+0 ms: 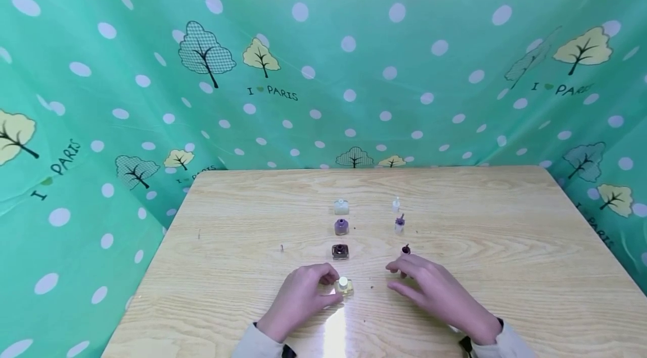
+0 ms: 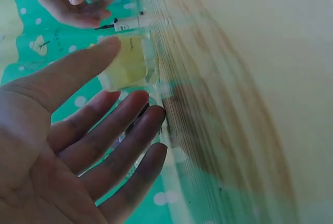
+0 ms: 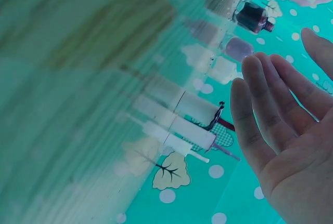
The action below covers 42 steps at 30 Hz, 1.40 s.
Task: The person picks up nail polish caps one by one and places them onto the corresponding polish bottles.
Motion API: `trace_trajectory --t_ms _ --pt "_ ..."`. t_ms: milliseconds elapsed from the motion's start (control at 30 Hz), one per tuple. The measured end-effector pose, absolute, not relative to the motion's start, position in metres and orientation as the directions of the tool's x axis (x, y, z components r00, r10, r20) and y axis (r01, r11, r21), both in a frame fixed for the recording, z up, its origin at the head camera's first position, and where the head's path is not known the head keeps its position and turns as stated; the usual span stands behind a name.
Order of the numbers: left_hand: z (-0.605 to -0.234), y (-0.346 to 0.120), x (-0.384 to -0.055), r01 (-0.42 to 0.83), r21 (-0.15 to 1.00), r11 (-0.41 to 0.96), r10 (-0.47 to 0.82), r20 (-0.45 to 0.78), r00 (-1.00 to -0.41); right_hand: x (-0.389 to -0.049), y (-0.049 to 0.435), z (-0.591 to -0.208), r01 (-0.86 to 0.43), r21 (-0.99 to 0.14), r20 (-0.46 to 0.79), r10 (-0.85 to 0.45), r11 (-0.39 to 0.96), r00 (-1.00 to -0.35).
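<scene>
A pale yellow nail polish bottle with a white cap stands upright near the table's front. My left hand is beside it, thumb and fingers spread around its left side; in the left wrist view the thumb overlaps the yellow bottle. Whether they touch, I cannot tell. To the right, my right hand hovers with loosely bent fingers and holds nothing. Just beyond its fingers stands an upturned cap with a dark brush; in the right wrist view its white body shows.
Uncapped bottles line up behind the yellow one: dark, purple and whitish. Upturned brush caps, purple and white, stand to their right. Small specks dot the wooden table. A green polka-dot cloth hangs behind.
</scene>
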<state>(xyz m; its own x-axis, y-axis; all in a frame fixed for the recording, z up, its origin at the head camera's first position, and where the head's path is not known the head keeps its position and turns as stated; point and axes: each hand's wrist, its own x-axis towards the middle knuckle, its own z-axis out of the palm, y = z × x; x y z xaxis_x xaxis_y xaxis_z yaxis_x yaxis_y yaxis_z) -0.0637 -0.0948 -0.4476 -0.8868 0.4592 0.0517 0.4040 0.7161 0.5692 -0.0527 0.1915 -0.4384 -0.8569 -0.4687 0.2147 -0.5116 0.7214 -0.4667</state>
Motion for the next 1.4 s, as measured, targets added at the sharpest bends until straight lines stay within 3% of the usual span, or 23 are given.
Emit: trace_trajectory --t_ms 333,767,1033,1400 --pt "-0.450 -0.111 -0.067 0.370 0.651 0.663 0.481 0.008 -0.876 -0.056 0.206 -0.436 -0.473 -0.463 0.213 -0.424 0.750 -0.880" --pt "-0.450 -0.113 -0.074 0.401 0.587 0.703 0.349 0.207 -0.914 -0.061 0.220 -0.443 -0.414 -0.413 0.244 -0.339 0.812 -0.909" --pt "-0.451 -0.111 -0.080 0.379 0.579 0.722 0.315 0.212 -0.925 -0.071 0.225 -0.443 -0.318 -0.421 0.168 -0.272 0.850 -0.948" --pt "-0.452 -0.107 -0.086 0.401 0.530 0.747 0.294 0.278 -0.914 -0.083 0.218 -0.441 -0.303 -0.453 0.116 -0.282 0.838 -0.952"
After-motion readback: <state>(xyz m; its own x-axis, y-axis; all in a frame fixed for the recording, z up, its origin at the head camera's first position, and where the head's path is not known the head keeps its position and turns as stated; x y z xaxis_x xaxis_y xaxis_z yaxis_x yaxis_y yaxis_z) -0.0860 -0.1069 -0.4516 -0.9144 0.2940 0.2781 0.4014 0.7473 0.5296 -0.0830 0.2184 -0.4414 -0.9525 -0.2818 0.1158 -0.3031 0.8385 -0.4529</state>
